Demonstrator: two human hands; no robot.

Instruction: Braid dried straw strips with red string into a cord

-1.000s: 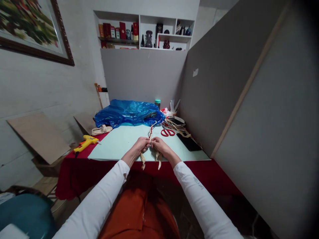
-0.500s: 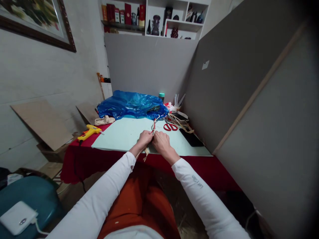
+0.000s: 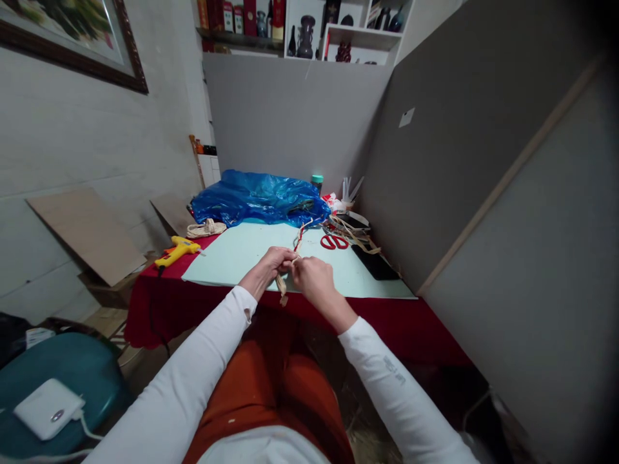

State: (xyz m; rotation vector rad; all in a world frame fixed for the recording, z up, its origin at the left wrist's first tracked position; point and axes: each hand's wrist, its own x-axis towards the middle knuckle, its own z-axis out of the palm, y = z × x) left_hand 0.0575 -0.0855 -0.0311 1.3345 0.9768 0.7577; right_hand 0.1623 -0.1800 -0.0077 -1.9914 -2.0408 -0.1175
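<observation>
Both hands meet over the front part of a pale green board [image 3: 227, 258]. My left hand [image 3: 271, 264] is closed in a pinch on a thin red-and-white braided cord [image 3: 299, 238], which runs away from me toward a blue plastic bag. Beneath the left fingers a flat tan strip [image 3: 282, 288] hangs toward the table edge. My right hand [image 3: 313, 278] is closed, knuckles up, at the near end of the same cord. Its fingertips are hidden, so its exact grip is unclear. Red-handled scissors [image 3: 333, 241] lie just beyond the right hand.
A yellow glue gun [image 3: 177, 251] and a woven tan sandal-like piece [image 3: 206, 228] lie to the left. The blue plastic bag [image 3: 261, 198] covers the back. Tan strips [image 3: 355, 233] and a black flat object [image 3: 374, 263] lie right, beside a grey panel [image 3: 435, 161].
My hands have shifted slightly apart at the cord, and the left hand has turned to show its thumb side. More of the tan strip shows below. The view has tilted down slightly.
</observation>
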